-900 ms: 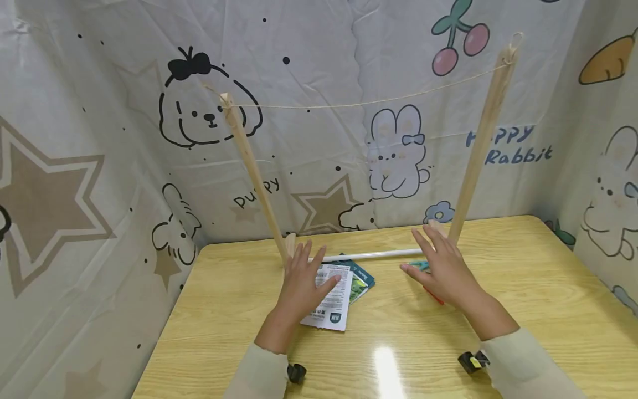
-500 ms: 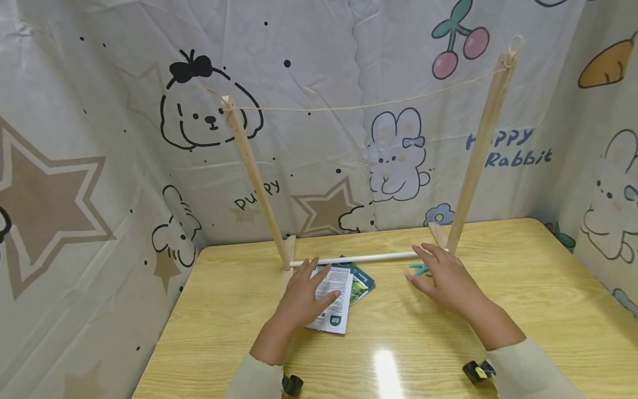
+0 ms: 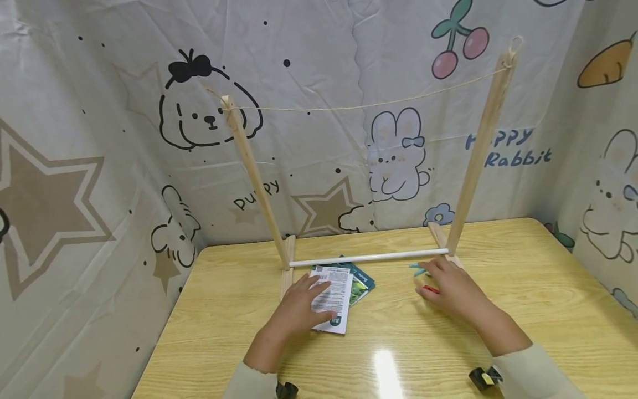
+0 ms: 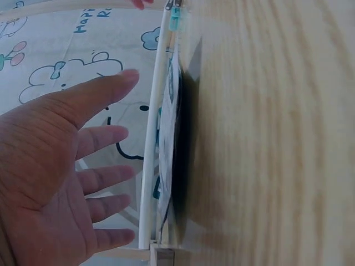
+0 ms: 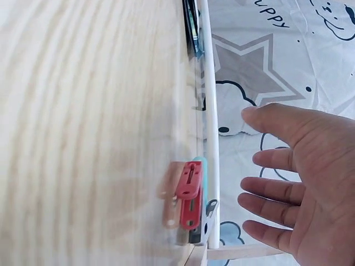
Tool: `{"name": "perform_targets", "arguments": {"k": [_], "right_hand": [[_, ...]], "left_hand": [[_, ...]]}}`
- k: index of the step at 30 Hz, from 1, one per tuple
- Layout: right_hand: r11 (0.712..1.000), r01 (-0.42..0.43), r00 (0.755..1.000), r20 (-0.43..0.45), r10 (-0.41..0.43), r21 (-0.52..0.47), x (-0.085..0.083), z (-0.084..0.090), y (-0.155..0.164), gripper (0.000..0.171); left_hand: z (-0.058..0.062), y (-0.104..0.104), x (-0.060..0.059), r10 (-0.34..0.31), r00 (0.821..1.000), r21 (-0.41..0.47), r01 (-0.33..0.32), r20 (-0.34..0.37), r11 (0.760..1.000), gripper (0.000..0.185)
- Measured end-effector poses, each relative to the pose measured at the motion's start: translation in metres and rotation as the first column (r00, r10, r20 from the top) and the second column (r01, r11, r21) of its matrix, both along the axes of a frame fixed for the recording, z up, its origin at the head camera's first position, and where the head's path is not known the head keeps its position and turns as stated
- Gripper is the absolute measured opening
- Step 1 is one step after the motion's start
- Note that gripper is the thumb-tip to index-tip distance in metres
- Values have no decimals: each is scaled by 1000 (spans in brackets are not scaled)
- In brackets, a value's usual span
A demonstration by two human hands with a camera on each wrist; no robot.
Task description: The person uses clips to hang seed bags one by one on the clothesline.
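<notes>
The left hand [image 3: 299,307], fingers spread, hovers over the leaflet [image 3: 333,298] at frame centre. The right hand [image 3: 451,288], also spread and empty, hovers over the red clip [image 3: 431,288] at centre right, the clip lying crosswise.

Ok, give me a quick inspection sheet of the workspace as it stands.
Surface: wooden table, glossy, with a light glare.
Job's things: paper packets stacked under the left hand; red clip and teal clip lying beside the right hand.
Clutter: nothing seen.
Grippers: both hands open, fingers spread, above the table.
Cables: string stretched between two wooden posts.
Surroundings: white rod across the frame's base; cartoon-print cloth on all sides.
</notes>
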State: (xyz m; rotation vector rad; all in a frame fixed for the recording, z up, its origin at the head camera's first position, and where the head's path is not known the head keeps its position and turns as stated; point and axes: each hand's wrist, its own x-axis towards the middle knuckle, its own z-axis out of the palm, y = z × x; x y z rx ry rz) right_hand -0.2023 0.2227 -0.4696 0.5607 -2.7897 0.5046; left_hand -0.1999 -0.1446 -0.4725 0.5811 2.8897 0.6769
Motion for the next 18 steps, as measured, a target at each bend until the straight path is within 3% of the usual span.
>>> {"name": "perform_targets", "arguments": {"k": [8, 18], "right_hand": [[997, 47, 990, 133, -55, 63, 4, -7, 7, 55], [996, 57, 963, 261, -71, 64, 7, -14, 21, 54]], "left_hand": [[-4, -6, 6, 5, 997, 27, -8, 81, 1000, 86], [-8, -8, 10, 10, 994, -8, -9, 105, 1000, 100]]}}
